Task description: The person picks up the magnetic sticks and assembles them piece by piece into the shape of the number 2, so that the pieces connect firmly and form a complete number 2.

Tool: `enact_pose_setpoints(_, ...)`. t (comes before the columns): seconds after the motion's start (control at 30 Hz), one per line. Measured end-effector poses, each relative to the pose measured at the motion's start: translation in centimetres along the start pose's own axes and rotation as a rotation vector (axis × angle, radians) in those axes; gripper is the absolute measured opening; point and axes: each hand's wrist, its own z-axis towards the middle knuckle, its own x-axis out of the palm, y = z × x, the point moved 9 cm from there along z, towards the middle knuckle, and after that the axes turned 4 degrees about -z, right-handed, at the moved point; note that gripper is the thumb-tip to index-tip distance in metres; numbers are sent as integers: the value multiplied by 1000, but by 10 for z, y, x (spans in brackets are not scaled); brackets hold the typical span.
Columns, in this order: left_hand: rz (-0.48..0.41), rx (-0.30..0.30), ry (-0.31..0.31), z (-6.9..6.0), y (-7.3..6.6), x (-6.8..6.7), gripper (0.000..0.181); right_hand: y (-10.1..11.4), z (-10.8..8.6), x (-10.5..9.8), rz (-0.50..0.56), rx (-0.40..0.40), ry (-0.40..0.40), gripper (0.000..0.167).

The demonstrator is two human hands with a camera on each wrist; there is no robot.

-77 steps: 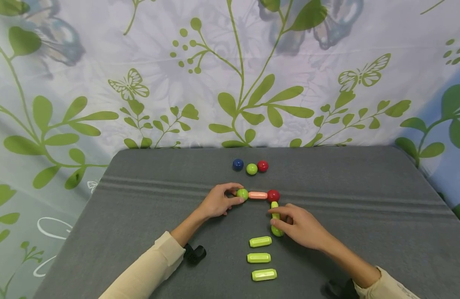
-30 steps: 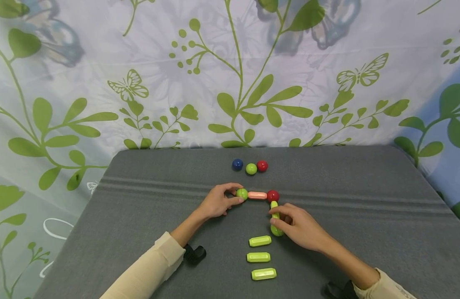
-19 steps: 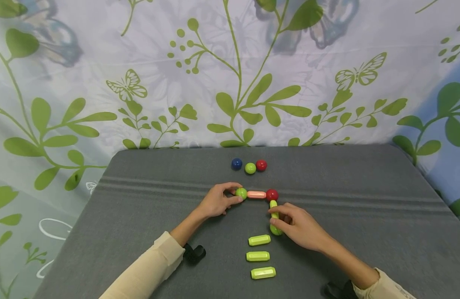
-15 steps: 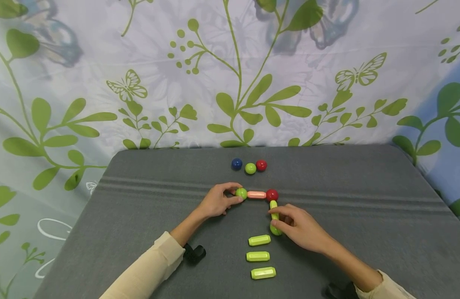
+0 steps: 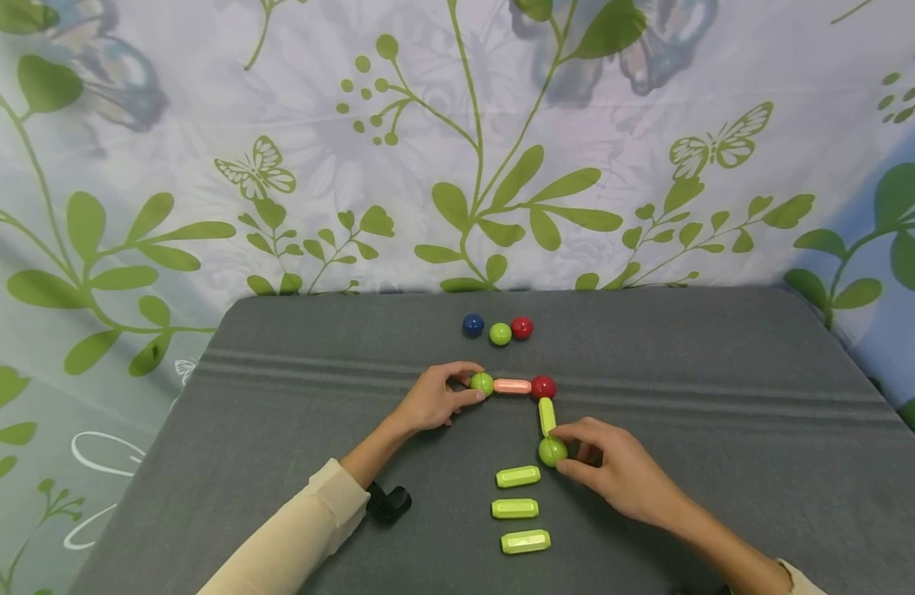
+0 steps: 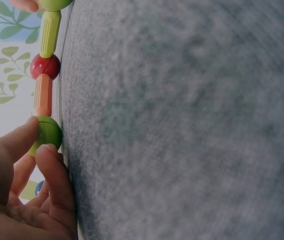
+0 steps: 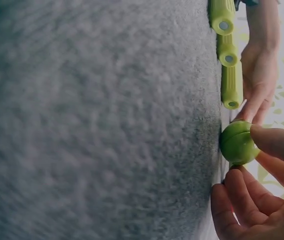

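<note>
A bent chain of magnetic-looking balls and rods lies on the grey cloth. My left hand (image 5: 433, 400) pinches the green ball (image 5: 483, 383) at its left end, thumb and fingers on opposite sides. From there a coral rod (image 5: 512, 386) runs to a red ball (image 5: 544, 387). A lime rod (image 5: 547, 416) comes down from the red ball to a second green ball (image 5: 552, 452). My right hand (image 5: 619, 469) holds that second ball between thumb and forefinger; in the right wrist view its other fingers (image 7: 247, 200) curl below the green ball (image 7: 238, 143).
Three loose lime rods (image 5: 515, 508) lie in a column nearer me, just below the right-hand ball. Farther back sit a blue ball (image 5: 473, 325), a lime ball (image 5: 500, 334) and a red ball (image 5: 522, 327). A patterned curtain (image 5: 316, 124) hangs behind the table (image 5: 278, 430).
My right hand has shifted right and slightly toward me, from over the lime rod onto the green ball at its end. The left hand and the chain look unmoved.
</note>
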Motion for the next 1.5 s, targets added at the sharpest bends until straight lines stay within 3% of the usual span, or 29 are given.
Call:
enact_pose_setpoints(0.7,12,-17,-16,0,2,1,35,-7,-3,2,16,26,-49,30)
enact_pose_setpoints(0.97,19,-35,-46,-6,-1,-2,48,-8,-2,3,26,29,-42,30)
enact_pose_setpoints(1.07,45,-5,-91,-16,-7,-5,46,-8,-2,3,32,30,-38,29)
enact_pose_setpoints(1.2,81,112,-131,-36,-27,-3,35,-9,-2,3,33,34,-40,29)
enact_pose_setpoints(1.27,60,155,-98,-47,-37,5,31,-9,-2,4,36,37,-37,29)
enact_pose_setpoints(1.33,25,160,-32,-55,-43,16,28,-9,-2,4,38,37,-36,29)
enact_pose_setpoints(1.5,-24,68,134,-65,-39,46,28,-9,-2,5,47,38,-34,28)
